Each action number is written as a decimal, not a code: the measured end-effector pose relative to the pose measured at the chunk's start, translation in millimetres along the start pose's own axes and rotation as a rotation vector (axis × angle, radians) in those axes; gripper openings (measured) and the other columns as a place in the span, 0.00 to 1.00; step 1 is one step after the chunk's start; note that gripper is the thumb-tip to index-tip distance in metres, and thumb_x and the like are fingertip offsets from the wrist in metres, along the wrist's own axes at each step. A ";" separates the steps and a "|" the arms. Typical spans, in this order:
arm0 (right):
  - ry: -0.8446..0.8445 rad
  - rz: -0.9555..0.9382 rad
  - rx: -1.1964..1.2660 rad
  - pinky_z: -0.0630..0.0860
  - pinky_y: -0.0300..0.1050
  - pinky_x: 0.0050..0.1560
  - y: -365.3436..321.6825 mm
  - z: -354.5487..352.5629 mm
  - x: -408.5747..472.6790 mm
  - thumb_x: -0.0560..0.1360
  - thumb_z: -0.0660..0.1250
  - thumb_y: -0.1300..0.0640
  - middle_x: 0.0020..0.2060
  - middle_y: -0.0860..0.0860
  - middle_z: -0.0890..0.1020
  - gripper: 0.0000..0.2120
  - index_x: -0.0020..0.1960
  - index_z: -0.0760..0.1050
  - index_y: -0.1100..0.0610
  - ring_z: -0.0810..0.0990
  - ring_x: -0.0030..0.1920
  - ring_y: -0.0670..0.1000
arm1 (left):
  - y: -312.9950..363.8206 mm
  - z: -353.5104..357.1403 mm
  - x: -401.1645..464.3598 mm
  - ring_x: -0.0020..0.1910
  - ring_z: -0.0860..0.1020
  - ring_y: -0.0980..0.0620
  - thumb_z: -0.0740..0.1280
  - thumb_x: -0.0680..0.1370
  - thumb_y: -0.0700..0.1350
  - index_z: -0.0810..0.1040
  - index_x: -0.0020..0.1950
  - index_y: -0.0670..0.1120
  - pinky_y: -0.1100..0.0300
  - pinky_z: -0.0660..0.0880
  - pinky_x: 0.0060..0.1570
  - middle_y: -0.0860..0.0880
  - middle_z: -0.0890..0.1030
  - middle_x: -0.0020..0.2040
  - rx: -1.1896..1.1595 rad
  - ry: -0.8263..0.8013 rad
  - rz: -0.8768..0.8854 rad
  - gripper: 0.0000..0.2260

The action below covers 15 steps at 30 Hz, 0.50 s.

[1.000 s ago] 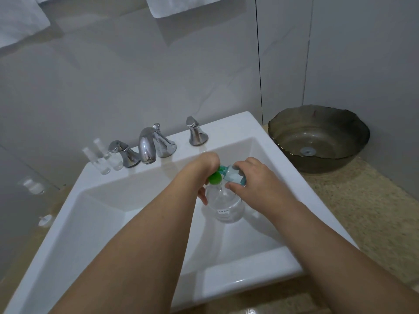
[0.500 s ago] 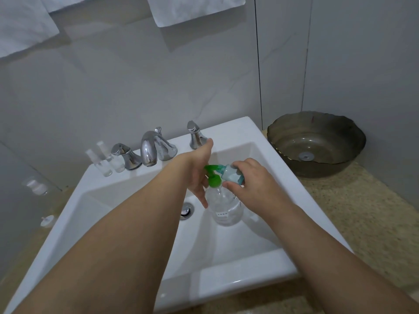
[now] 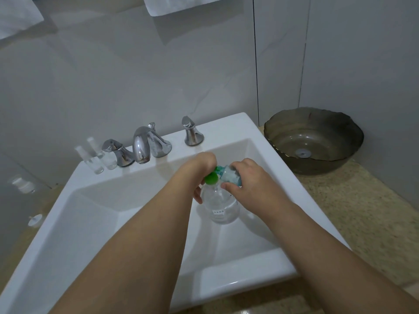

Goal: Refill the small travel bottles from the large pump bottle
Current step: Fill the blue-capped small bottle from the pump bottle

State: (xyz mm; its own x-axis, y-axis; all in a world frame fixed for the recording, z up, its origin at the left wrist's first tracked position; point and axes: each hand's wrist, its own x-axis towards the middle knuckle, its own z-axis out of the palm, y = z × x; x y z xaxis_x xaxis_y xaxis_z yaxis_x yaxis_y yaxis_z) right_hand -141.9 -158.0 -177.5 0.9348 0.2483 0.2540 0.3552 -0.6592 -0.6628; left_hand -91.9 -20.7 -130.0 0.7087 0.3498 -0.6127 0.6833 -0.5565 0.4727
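Two bare forearms reach over a white sink (image 3: 95,223). The clear pump bottle (image 3: 221,206) stands upright in the basin between the hands. The left hand (image 3: 199,168) sits on its green pump head (image 3: 212,178), fingers curled down beside the neck. The right hand (image 3: 251,184) grips a small travel bottle (image 3: 230,174), tilted with its mouth at the pump nozzle. Two more clear travel bottles (image 3: 96,160) stand on the sink ledge, left of the chrome tap (image 3: 141,143).
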 end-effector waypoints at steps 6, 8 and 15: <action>-0.004 0.000 -0.015 0.70 0.40 0.48 0.3 0.8 0.1 0.74 0.69 0.46 0.51 0.47 0.70 0.22 0.64 0.71 0.54 0.73 0.47 0.48 | -3.5 1.5 2.2 0.45 0.81 0.30 0.50 0.80 0.45 0.76 0.58 0.36 0.39 0.82 0.30 0.37 0.78 0.55 -0.049 -0.001 0.007 0.20; -0.009 -0.003 -0.019 0.69 0.39 0.48 -0.8 0.3 0.9 0.75 0.69 0.46 0.51 0.46 0.70 0.22 0.65 0.71 0.54 0.73 0.47 0.48 | -5.0 1.1 2.9 0.46 0.81 0.30 0.50 0.79 0.45 0.76 0.58 0.36 0.38 0.82 0.30 0.37 0.77 0.55 -0.062 0.005 0.006 0.20; 0.000 -0.024 -0.013 0.73 0.42 0.52 -2.1 -1.1 -0.6 0.75 0.69 0.46 0.55 0.49 0.72 0.23 0.65 0.71 0.54 0.74 0.50 0.49 | -5.0 -2.9 2.2 0.45 0.81 0.31 0.50 0.80 0.50 0.76 0.53 0.38 0.36 0.82 0.33 0.37 0.78 0.53 -0.060 0.000 0.007 0.20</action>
State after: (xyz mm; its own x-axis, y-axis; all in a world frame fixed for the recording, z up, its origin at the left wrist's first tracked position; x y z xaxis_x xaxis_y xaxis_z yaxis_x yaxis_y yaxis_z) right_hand -143.2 -157.5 -175.5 0.9260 0.2643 0.2697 0.3775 -0.6622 -0.6473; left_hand -93.3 -14.9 -131.9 0.7134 0.3460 -0.6093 0.6877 -0.5126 0.5141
